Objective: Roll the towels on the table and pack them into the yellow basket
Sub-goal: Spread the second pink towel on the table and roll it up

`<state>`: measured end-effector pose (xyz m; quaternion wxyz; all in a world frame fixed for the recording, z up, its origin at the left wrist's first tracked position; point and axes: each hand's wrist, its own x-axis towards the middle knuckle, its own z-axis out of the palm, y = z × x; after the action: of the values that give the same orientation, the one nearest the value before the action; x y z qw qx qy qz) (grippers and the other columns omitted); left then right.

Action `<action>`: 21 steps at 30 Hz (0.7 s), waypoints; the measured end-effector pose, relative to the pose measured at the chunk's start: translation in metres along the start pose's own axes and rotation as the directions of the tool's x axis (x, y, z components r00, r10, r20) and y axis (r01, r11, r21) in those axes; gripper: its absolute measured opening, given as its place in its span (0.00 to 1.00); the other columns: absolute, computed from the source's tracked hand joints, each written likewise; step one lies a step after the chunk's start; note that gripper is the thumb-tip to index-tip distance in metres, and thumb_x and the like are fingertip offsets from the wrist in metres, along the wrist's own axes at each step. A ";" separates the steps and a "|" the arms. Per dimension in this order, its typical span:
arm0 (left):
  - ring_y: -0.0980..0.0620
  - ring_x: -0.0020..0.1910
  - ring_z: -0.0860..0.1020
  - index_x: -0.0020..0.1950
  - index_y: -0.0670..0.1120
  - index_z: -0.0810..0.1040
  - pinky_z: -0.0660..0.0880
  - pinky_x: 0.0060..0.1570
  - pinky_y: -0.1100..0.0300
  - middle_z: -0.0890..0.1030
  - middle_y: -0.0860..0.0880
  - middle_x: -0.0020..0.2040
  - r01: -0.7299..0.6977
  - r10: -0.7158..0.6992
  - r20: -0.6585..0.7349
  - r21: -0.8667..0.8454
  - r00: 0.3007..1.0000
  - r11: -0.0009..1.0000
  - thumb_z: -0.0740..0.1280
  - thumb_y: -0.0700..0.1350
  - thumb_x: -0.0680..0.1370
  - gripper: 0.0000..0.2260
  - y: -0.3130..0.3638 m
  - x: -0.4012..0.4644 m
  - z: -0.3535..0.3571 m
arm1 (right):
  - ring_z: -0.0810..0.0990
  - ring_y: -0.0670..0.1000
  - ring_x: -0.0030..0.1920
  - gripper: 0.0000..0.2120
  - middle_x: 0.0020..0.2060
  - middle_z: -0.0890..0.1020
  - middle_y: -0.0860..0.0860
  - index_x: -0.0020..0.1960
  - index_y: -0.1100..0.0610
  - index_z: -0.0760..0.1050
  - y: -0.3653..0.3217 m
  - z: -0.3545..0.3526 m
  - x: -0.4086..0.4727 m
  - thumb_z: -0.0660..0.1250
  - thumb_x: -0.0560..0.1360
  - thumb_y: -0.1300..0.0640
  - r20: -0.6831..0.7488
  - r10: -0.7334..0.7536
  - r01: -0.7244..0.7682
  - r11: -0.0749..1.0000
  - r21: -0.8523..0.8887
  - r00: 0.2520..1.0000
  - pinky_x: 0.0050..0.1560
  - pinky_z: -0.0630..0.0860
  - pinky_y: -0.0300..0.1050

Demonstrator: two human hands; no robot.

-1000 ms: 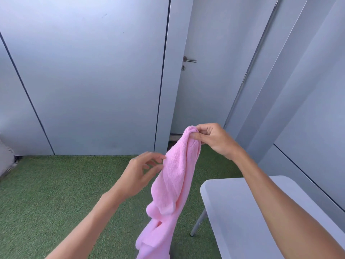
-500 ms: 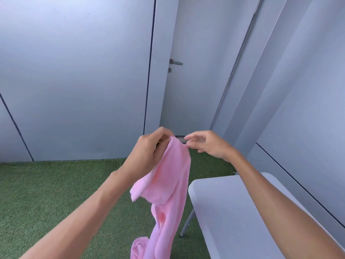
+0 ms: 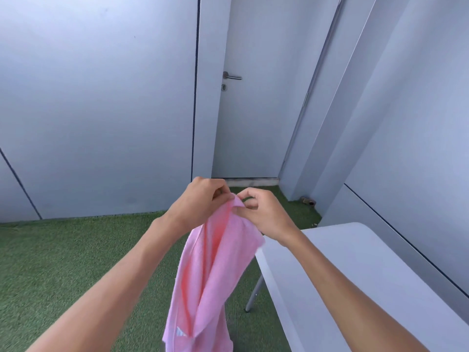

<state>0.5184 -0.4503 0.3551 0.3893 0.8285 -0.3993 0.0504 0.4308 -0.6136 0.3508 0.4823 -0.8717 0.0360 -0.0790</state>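
A pink towel (image 3: pixel 213 270) hangs in the air in front of me, off the left end of the white table (image 3: pixel 355 280). My left hand (image 3: pixel 200 201) pinches its top edge from the left. Close beside it, my right hand (image 3: pixel 264 212) pinches the same top corner from the right. The towel droops in long folds down past the bottom of the view. The yellow basket is not in view.
Green artificial turf (image 3: pixel 63 262) covers the floor. Grey wall panels and a closed door with a metal handle (image 3: pixel 232 77) stand ahead. A table leg (image 3: pixel 253 293) shows under the table's left end.
Both hands have come together at the towel's top edge; the right hand, which had let go, now pinches it again. The towel hangs straighter and longer.
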 end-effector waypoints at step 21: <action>0.51 0.33 0.63 0.39 0.40 0.71 0.59 0.33 0.56 0.67 0.50 0.33 0.350 -0.211 0.320 -0.478 0.924 0.806 0.67 0.54 0.77 0.18 -0.082 -0.101 0.014 | 0.77 0.44 0.35 0.04 0.32 0.79 0.43 0.43 0.48 0.81 0.016 -0.047 0.007 0.71 0.73 0.49 0.037 -0.125 0.130 0.943 -0.305 0.992 0.44 0.73 0.44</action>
<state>0.5041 -0.3659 0.2558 0.5505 0.7395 -0.3158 -0.2246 0.4295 -0.6620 0.3629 0.3351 -0.9372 -0.0125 -0.0961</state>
